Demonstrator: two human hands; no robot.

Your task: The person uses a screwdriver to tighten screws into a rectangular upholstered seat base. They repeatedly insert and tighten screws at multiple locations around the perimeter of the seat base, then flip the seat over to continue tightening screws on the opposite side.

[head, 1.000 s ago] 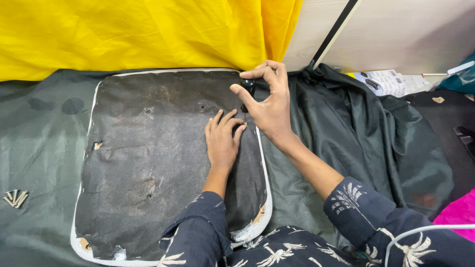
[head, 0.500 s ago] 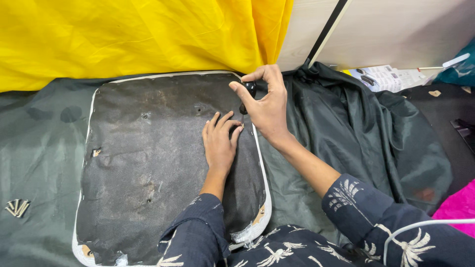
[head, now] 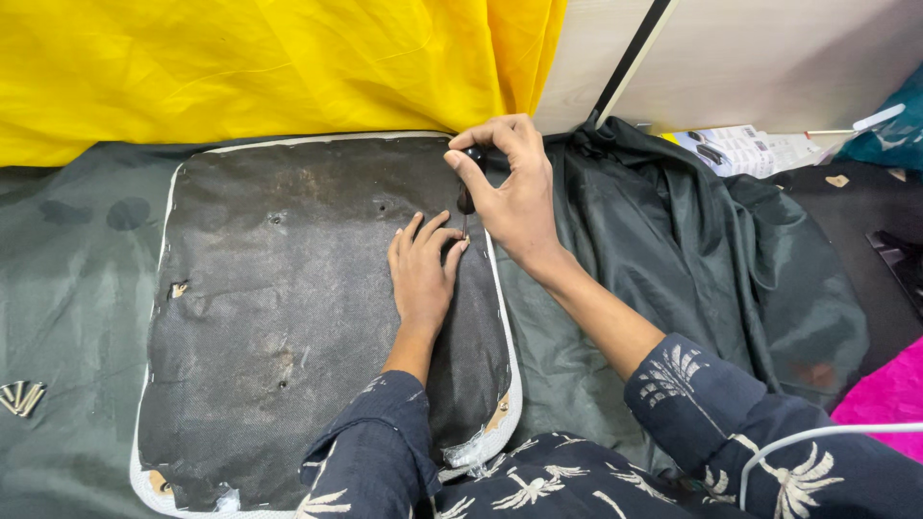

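A flat cushion panel covered in worn dark grey fabric (head: 288, 308) with a white edge lies on dark green cloth. My left hand (head: 423, 274) rests flat on the panel near its right edge, fingers pointing away from me. Just above it, my right hand (head: 510, 187) is shut on a small screwdriver (head: 467, 192) with a dark handle, held upright. Its thin tip points down at the panel right by my left fingertips.
Yellow cloth (head: 250, 67) is bunched along the back. Crumpled dark green cloth (head: 692, 259) spreads to the right. Behind it stands a pale board (head: 769, 58), with printed papers (head: 750, 149) below it. A pink thing (head: 889, 394) shows at the right edge.
Both hands stay in nearly the same place on the panel. The view has shifted slightly, and the screwdriver's shaft now shows more plainly under my right hand.
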